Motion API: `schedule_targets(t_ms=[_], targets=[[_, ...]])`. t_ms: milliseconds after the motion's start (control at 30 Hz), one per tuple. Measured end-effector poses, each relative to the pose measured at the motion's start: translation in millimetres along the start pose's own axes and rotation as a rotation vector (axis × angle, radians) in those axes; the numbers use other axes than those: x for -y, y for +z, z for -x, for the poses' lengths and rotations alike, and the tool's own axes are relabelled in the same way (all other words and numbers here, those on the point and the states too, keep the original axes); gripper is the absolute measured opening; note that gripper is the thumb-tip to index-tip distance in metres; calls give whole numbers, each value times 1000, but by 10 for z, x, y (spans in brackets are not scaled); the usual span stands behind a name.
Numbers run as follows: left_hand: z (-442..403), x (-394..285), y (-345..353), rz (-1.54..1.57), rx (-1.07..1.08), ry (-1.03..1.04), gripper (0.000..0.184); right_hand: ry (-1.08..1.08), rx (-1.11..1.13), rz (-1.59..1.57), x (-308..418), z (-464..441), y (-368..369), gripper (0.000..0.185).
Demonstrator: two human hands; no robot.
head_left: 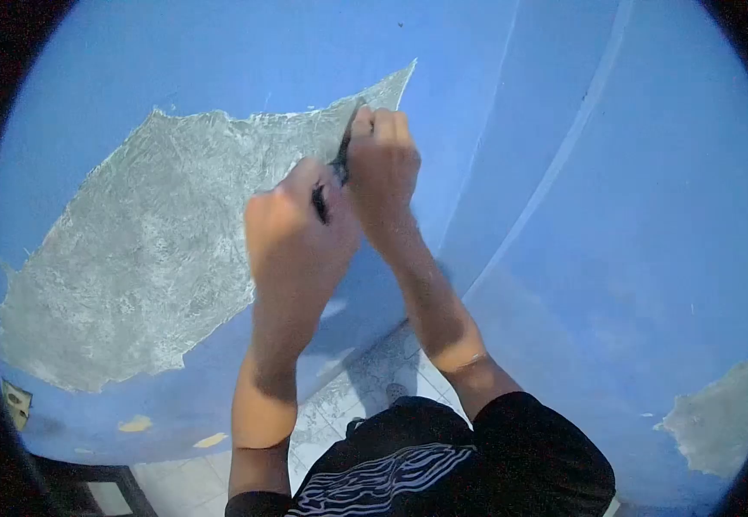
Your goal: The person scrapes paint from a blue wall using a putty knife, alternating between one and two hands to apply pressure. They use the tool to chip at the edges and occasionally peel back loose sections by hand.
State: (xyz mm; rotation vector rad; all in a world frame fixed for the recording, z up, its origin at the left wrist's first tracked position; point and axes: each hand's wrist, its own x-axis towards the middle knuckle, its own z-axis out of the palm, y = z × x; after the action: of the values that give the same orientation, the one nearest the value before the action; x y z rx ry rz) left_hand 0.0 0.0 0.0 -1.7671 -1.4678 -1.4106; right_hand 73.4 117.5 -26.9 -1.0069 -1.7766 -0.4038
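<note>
A blue wall (245, 52) fills the view, with a large bare grey patch (150, 224) where the paint is off, its edges ragged and pale. Both fists grip one dark-handled scraper (342, 158) against the upper right part of this patch. My left hand (301, 215) is wrapped round the lower end of the handle, whose black butt shows at the fist. Higher up and to the right, my right hand (383, 159) closes round the tool near the patch's narrow pointed corner. The blade itself is hidden by the fingers.
At right, past the wall's corner, a second grey patch (727, 418) shows. White floor tiles (314, 426) lie below, dusted with debris. A wall socket (16, 405) sits at far left, above a dark framed object (98, 491). Small chipped spots (135, 424) mark the lower wall.
</note>
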Motion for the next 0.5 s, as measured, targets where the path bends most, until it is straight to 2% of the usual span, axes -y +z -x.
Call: schedule_targets(t_ms=[67, 100, 200, 500], targets=[[25, -89, -240, 79, 73, -162, 12, -48, -17, 48, 162, 63, -54, 28], [74, -30, -336, 78, 87, -191, 12, -49, 15, 45, 280, 144, 30, 28], [74, 24, -524, 53, 123, -268, 13, -32, -99, -15, 477, 167, 67, 35], [52, 84, -612, 20, 62, -204, 13, -43, -109, -4, 611, 169, 66, 25]])
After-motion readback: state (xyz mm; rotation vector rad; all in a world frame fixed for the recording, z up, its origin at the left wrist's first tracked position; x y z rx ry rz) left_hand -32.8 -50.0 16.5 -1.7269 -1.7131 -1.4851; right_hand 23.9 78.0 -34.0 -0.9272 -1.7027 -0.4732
